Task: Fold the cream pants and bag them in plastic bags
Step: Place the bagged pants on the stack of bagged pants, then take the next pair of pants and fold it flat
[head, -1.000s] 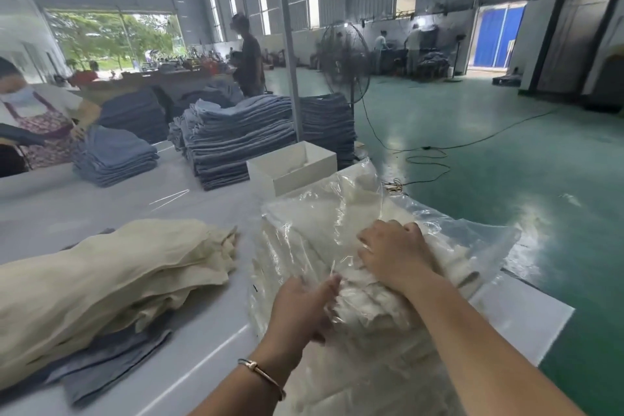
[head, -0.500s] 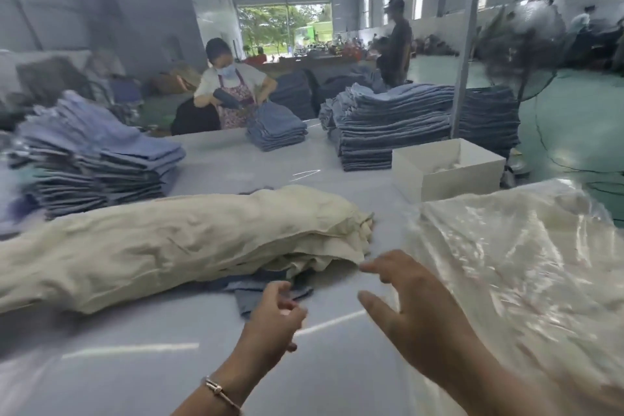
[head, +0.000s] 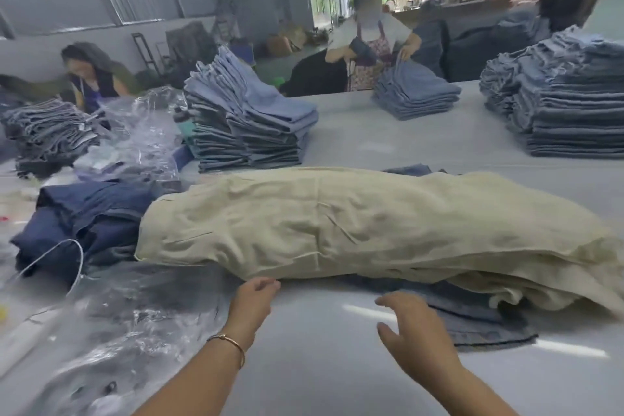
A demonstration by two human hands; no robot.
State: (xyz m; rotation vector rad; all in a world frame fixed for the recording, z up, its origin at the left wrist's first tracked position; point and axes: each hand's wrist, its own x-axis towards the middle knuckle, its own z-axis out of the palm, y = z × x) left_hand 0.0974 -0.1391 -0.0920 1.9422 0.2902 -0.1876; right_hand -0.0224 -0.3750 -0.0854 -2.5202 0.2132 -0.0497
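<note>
Cream pants [head: 354, 226] piled on table; both hands, left [head: 253, 304], right [head: 417, 338], outstretched, fingers loose, empty

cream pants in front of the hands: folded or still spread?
Spread, not folded: the cream pants lie full length across the table, loosely heaped. No neat stack.

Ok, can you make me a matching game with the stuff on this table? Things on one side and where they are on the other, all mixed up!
Things:
1. cream pants
2. clear plastic bags
3. dark navy cloth
4. left hand

Places:
A. heaped at the left end of the cream pile
B. lying long across the middle of the table
C. at the near edge of the cream pile, holding nothing
D. crumpled at the near left of the table

Pairs: 1-B, 2-D, 3-A, 4-C
</note>
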